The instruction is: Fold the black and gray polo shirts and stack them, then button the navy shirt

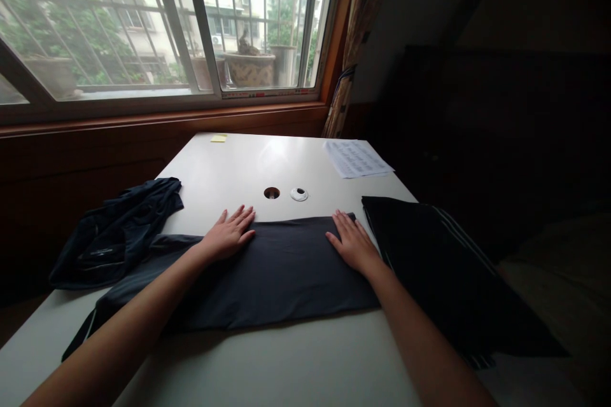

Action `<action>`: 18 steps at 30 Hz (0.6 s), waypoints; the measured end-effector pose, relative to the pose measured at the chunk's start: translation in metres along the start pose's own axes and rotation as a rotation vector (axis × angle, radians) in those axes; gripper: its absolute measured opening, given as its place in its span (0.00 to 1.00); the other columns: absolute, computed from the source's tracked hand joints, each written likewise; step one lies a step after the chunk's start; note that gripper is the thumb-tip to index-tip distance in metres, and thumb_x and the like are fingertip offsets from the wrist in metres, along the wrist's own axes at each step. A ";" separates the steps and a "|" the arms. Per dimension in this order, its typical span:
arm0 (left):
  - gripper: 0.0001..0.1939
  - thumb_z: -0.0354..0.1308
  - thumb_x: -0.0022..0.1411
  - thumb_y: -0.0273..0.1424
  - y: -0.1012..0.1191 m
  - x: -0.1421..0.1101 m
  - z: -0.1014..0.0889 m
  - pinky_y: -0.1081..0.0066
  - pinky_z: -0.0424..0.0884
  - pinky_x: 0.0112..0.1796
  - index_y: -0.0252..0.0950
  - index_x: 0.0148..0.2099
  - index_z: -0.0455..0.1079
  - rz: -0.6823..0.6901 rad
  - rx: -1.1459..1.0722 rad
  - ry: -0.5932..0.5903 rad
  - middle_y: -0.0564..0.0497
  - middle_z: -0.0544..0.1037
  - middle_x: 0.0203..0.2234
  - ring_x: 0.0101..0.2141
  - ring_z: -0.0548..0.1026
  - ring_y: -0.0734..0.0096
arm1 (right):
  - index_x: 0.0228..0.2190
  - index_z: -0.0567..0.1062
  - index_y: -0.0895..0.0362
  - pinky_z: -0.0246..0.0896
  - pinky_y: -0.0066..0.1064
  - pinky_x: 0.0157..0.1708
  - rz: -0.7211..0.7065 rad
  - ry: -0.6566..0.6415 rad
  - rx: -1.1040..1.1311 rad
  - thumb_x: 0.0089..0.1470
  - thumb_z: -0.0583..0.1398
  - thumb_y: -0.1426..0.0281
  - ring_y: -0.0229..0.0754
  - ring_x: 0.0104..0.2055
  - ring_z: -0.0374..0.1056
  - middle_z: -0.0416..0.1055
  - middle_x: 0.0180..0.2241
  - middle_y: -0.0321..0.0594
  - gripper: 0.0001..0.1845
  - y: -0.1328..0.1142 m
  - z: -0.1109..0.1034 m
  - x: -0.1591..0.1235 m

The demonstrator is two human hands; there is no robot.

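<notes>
A dark folded garment (281,273) lies flat across the middle of the white table (267,369). My left hand (228,233) rests palm down on its far left edge, fingers stretched out and flat. On the garment's far right corner lies my right hand (352,243), also flat with fingers extended. Neither hand grips anything.
A crumpled dark garment (117,229) lies at the table's left edge. A black garment with white stripes (443,267) hangs off the right side. A cable hole (272,193) and its white cap (299,194) sit beyond the hands. Printed paper (357,158) and a yellow note (218,138) lie near the window.
</notes>
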State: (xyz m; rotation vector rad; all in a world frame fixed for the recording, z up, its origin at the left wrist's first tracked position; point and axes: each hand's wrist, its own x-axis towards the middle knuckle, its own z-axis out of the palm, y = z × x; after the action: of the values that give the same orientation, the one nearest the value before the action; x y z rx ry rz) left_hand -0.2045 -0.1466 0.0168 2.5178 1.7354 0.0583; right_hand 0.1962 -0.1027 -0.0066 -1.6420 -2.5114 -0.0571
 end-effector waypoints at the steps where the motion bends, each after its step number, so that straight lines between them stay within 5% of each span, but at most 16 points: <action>1: 0.33 0.34 0.74 0.49 -0.004 -0.002 0.000 0.44 0.42 0.66 0.40 0.74 0.43 -0.025 0.002 0.005 0.47 0.46 0.72 0.71 0.43 0.53 | 0.68 0.53 0.61 0.37 0.47 0.70 0.002 -0.005 0.003 0.67 0.42 0.51 0.46 0.73 0.41 0.45 0.71 0.46 0.38 0.001 0.000 0.000; 7: 0.34 0.37 0.74 0.48 -0.035 -0.031 0.005 0.47 0.47 0.66 0.36 0.73 0.47 -0.127 0.047 0.112 0.43 0.51 0.71 0.71 0.45 0.54 | 0.69 0.51 0.58 0.38 0.48 0.69 0.016 0.004 0.013 0.67 0.43 0.51 0.47 0.73 0.42 0.45 0.71 0.44 0.37 0.005 0.002 0.000; 12: 0.34 0.39 0.73 0.45 -0.065 -0.082 0.000 0.50 0.50 0.66 0.32 0.73 0.47 -0.088 0.129 0.236 0.40 0.53 0.70 0.70 0.46 0.55 | 0.68 0.54 0.58 0.39 0.47 0.69 0.022 0.030 0.017 0.67 0.43 0.53 0.47 0.72 0.43 0.48 0.71 0.43 0.36 0.005 0.004 0.000; 18: 0.33 0.41 0.72 0.46 -0.057 -0.161 -0.026 0.46 0.50 0.66 0.36 0.73 0.49 -0.086 0.180 0.326 0.44 0.50 0.71 0.70 0.46 0.51 | 0.64 0.64 0.60 0.47 0.48 0.66 0.092 0.155 0.028 0.67 0.45 0.63 0.55 0.69 0.49 0.56 0.68 0.49 0.29 0.007 0.001 -0.001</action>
State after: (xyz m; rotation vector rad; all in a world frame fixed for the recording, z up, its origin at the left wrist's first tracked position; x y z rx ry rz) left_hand -0.3165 -0.2754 0.0397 2.6778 2.0506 0.3395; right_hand 0.2026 -0.1004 -0.0083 -1.6716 -2.3103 -0.1336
